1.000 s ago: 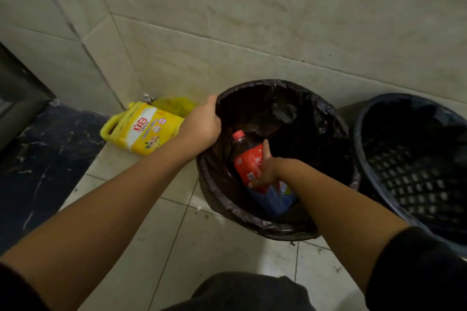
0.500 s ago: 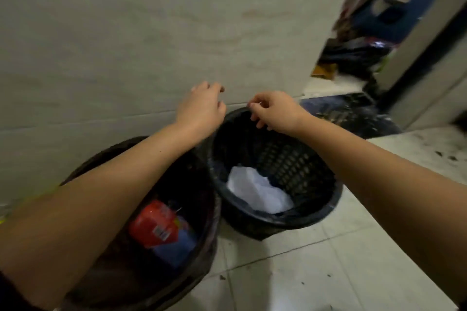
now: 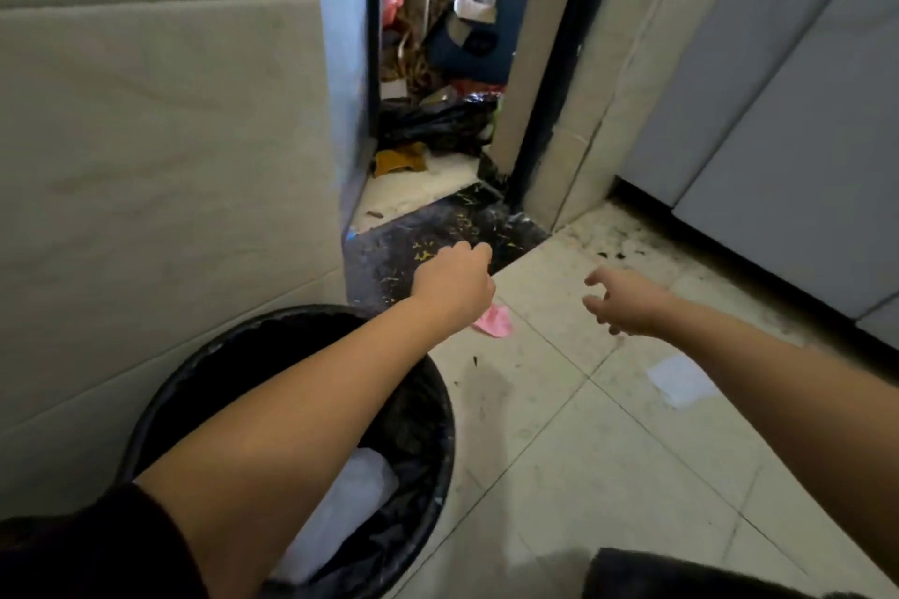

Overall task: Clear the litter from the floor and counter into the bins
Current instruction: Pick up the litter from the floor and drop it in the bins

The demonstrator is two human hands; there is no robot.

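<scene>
Both hands reach empty toward a crumpled pink wrapper (image 3: 494, 322) on the pale tiled floor (image 3: 559, 452): left hand (image 3: 455, 282) loosely curled, right hand (image 3: 620, 302) spread wide to grasp.

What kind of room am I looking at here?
Probably a tiled utility corner or kitchen passage in a home, mid-cleanup: a lined black bin against the tiled wall, pink litter on the grimy floor, and a cluttered storage nook through the doorway.

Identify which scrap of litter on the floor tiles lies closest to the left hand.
The pink scrap, showing just beside the left hand. The white paper lies farther off, under the right forearm, nearer the right hand.
</scene>
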